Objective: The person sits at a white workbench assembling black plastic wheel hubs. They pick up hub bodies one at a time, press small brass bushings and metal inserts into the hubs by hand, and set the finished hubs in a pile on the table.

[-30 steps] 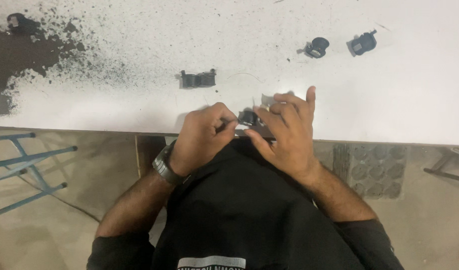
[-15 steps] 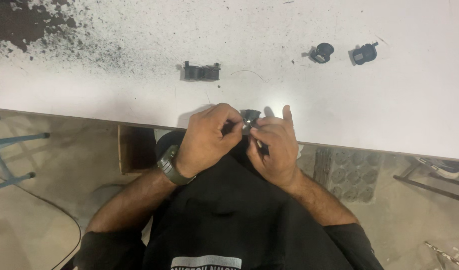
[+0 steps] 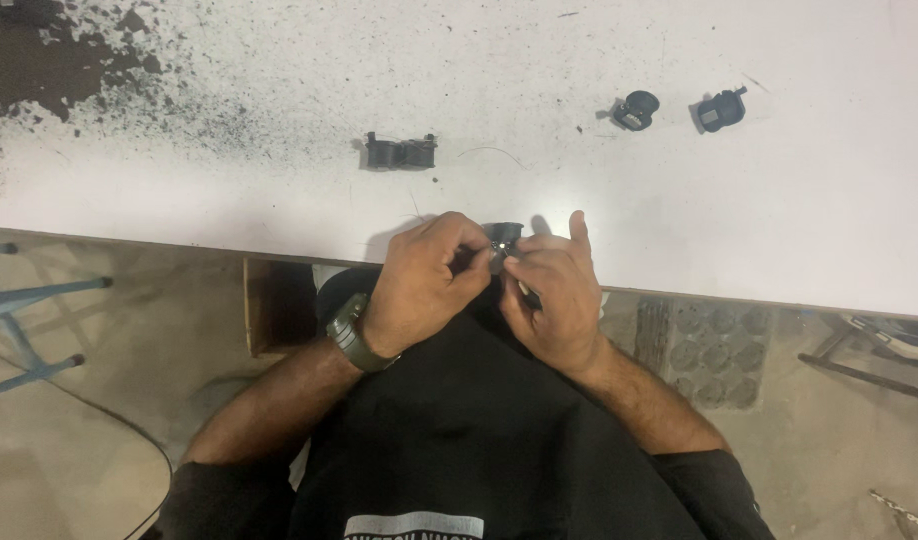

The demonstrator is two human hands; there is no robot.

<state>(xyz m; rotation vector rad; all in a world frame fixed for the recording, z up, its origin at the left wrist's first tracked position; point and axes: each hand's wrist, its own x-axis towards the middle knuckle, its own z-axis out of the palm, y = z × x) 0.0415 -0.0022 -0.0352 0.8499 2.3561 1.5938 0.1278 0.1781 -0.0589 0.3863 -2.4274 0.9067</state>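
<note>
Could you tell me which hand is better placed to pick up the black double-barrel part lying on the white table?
Left, probably. The left hand sits almost directly below the double-barrel part; the right hand is farther off. Both pinch a small black piece.

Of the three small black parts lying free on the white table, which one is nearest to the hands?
The wide black part with two upright posts, lying alone just beyond the left hand. The round black part and the boxy black part sit farther right.

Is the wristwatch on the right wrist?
No, the wristwatch sits on the wrist of the left hand; the right hand has a bare wrist.
</note>
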